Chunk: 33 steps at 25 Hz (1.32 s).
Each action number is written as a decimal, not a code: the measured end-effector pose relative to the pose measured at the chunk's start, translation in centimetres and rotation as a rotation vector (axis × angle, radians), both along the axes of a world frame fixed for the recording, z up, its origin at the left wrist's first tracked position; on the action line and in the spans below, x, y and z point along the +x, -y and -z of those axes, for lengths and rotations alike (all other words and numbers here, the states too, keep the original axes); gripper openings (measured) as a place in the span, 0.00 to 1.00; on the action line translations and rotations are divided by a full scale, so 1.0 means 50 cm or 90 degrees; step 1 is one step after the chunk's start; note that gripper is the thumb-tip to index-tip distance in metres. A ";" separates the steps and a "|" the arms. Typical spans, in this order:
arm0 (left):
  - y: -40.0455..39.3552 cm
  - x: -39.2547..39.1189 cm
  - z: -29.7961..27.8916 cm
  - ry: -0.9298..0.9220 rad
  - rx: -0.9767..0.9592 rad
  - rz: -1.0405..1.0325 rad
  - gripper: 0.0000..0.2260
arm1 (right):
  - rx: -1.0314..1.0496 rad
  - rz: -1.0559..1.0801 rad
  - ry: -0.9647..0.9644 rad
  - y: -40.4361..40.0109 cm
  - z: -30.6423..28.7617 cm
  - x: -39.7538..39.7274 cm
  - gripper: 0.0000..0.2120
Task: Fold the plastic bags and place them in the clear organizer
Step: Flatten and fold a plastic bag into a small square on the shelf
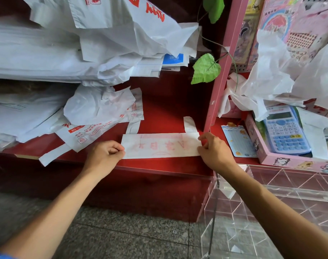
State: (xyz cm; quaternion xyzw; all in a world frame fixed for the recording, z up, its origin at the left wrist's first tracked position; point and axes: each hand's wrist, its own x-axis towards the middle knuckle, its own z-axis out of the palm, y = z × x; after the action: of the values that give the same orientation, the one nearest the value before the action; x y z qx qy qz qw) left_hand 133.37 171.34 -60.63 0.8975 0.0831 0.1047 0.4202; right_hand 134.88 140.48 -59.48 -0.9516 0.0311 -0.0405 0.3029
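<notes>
The clear organizer stands nearest, at lower right below the red worktop. On the worktop's front edge lies a folded plastic bag, a long flat strip with faint red print. The left hand pinches its left end, its grip closed on it; the right hand pinches its right end. Loose bags are heaped behind at left

Both arms reach forward; left grip and right grip seemingly curled, pinching.
</notes>
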 end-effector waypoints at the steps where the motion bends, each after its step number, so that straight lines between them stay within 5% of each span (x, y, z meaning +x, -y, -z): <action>1: -0.002 -0.001 0.002 0.004 0.024 0.001 0.06 | -0.012 -0.004 0.002 0.001 0.003 0.001 0.15; 6: -0.006 -0.010 -0.008 -0.012 0.103 -0.002 0.06 | -0.085 0.006 0.028 -0.001 0.012 0.001 0.12; 10: 0.064 -0.002 -0.024 0.169 0.287 0.047 0.05 | -0.268 0.025 0.182 -0.056 0.003 -0.009 0.14; 16: 0.185 0.031 -0.009 -0.086 0.450 0.292 0.33 | -0.274 -0.260 0.035 -0.129 0.033 0.006 0.26; 21: 0.092 0.035 -0.001 -0.194 0.452 0.250 0.46 | -0.341 -0.169 -0.014 -0.080 0.043 0.017 0.42; 25: 0.067 0.022 -0.003 -0.218 0.428 0.251 0.50 | -0.361 -0.166 -0.053 -0.053 0.032 0.009 0.35; 29: 0.052 0.005 -0.024 -0.252 0.459 0.279 0.50 | -0.404 -0.197 -0.038 -0.048 0.024 -0.019 0.49; 33: 0.002 -0.018 -0.019 -0.173 0.465 0.315 0.44 | -0.398 -0.242 -0.059 -0.031 0.013 -0.059 0.52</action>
State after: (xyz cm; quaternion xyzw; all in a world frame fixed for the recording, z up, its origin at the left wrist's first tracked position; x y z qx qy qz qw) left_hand 132.46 171.22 -59.68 0.9852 -0.1217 -0.0951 0.0737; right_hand 131.93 142.06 -60.14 -0.9878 -0.1464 0.0525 -0.0020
